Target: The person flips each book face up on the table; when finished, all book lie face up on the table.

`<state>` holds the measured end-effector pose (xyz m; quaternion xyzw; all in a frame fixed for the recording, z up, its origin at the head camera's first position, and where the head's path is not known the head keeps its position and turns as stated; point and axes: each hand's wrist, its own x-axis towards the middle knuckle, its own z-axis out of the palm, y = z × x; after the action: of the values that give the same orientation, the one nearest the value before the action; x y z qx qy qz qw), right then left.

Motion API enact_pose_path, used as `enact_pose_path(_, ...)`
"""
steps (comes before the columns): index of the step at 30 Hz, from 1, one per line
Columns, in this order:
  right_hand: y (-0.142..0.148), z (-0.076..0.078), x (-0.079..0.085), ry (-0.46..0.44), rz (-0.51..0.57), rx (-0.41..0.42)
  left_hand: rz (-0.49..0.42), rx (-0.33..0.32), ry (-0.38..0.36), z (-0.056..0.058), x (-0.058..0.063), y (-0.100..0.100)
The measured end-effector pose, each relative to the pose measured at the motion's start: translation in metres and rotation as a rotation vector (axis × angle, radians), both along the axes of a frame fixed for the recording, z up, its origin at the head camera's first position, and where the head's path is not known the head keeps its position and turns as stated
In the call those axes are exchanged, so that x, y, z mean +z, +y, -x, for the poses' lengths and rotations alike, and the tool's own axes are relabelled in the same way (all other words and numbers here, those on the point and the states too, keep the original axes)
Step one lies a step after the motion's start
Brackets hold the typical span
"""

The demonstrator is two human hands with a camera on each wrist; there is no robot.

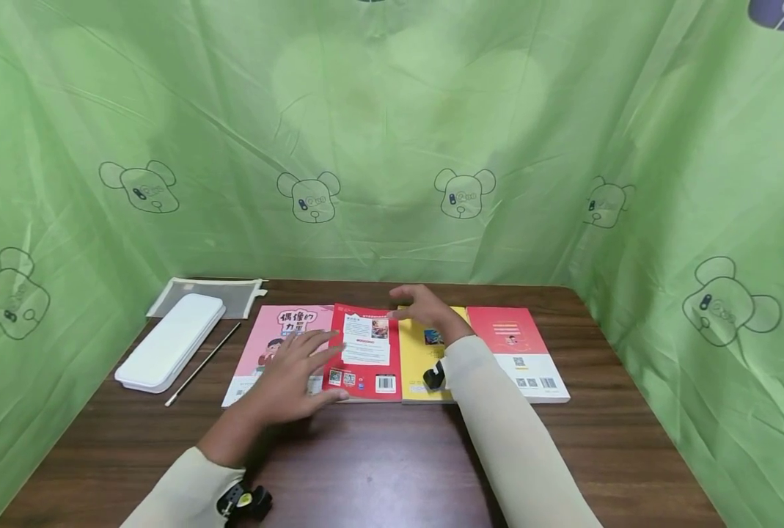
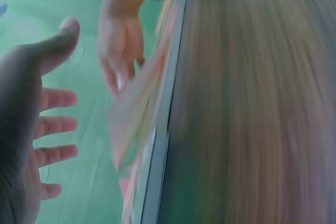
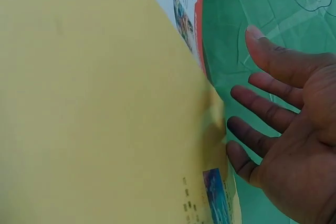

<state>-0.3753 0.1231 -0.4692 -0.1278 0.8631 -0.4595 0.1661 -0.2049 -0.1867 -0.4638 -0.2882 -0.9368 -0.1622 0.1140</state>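
Observation:
Four books lie side by side: a pink one (image 1: 249, 369), a red one (image 1: 365, 378), a yellow one (image 1: 414, 367) and a red-and-white one (image 1: 537, 367). My left hand (image 1: 292, 374) hovers with spread fingers over the pink book and the red book's left edge. Over the far part of the yellow book, my right hand (image 1: 427, 308) reaches toward the red book's upper right corner, fingers loosely bent. The right wrist view shows this hand (image 3: 289, 114) beside the yellow cover (image 3: 105, 103), holding nothing. In the left wrist view, a blurred cover (image 2: 134, 114) stands raised below the right hand.
A white case (image 1: 170, 341) lies at the left, partly over a mesh pouch (image 1: 233, 297). Beside it is a thin stick (image 1: 203, 364). The brown table (image 1: 378, 462) is bounded by a green curtain (image 1: 392, 242) behind and at both sides.

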Motion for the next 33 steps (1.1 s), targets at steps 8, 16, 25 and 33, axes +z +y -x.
enact_pose_path(8, -0.002, 0.006, -0.010, 0.030, -0.019, 0.036, 0.054, -0.087, -0.081, -0.001, -0.007, 0.051)
enact_pose_path(16, 0.001, 0.012, -0.018, 0.050, -0.070, 0.039, 0.049, -0.093, -0.211, 0.003, -0.024, 0.072)
enact_pose_path(25, 0.002, 0.011, -0.023, 0.053, -0.076, 0.030, -0.127, -0.095, -0.282, 0.008, -0.041, 0.074)
enact_pose_path(33, 0.000, 0.011, -0.024, 0.041, -0.069, 0.017, -0.228, -0.073, -0.364, 0.010, -0.050, 0.072)
